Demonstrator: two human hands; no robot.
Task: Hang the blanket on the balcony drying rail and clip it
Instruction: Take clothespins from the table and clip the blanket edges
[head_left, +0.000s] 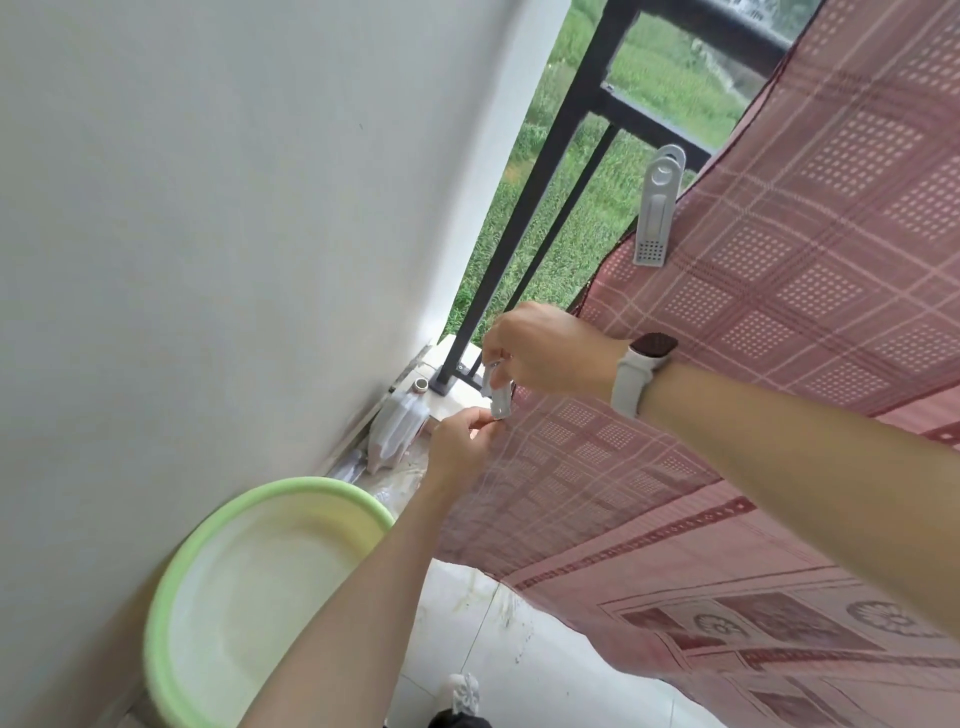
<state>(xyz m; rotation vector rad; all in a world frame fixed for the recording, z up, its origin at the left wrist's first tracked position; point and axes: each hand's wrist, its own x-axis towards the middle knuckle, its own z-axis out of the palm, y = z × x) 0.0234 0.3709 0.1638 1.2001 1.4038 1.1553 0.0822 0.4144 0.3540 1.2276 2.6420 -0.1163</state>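
Left: a green basin (260, 597) stands against the white wall (208, 208), its near rim cut off by the frame edge. Beyond it a translucent jug (397, 428) lies in the corner, blurred. Centre: the left hand (457, 447) reaches up from below, thumb and fingers pinching the blanket's edge just under the clip. The right hand (545, 348), a white-strapped watch (636, 376) on its wrist, comes in from the right with fingers curled round a grey clip (500, 397); the clip's upper part is hidden in the hand, its long axis runs roughly vertical, its lower tip meeting the cloth edge. Right: the pink checked blanket (779, 260) drapes over the black rail (649, 119), which runs far and rightward. A second grey clip (657, 208) already grips the blanket's edge, handles pointing up.
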